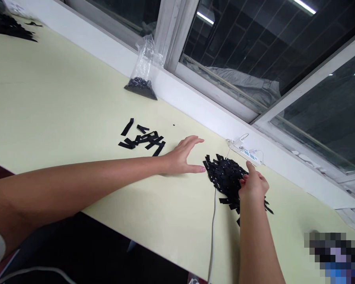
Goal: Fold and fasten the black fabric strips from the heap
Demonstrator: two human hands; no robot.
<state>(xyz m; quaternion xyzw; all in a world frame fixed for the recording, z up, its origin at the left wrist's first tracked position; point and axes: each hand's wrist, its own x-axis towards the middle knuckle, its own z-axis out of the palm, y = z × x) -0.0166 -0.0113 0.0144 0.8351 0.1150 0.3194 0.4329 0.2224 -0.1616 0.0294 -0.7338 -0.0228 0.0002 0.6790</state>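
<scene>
Clear bag [144, 61], dark pieces [141, 86] inside, strip pile [226, 174]

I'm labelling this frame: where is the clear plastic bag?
In the head view, the clear bag stands above and left of centre, beside the white ledge, beyond the black strips.

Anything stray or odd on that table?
One small dark speck lies alone on the table, apart from the scattered black strips and the clear bag; too small to identify. Also, a pale cable meets the big black pile and seems to run beneath it.
</scene>
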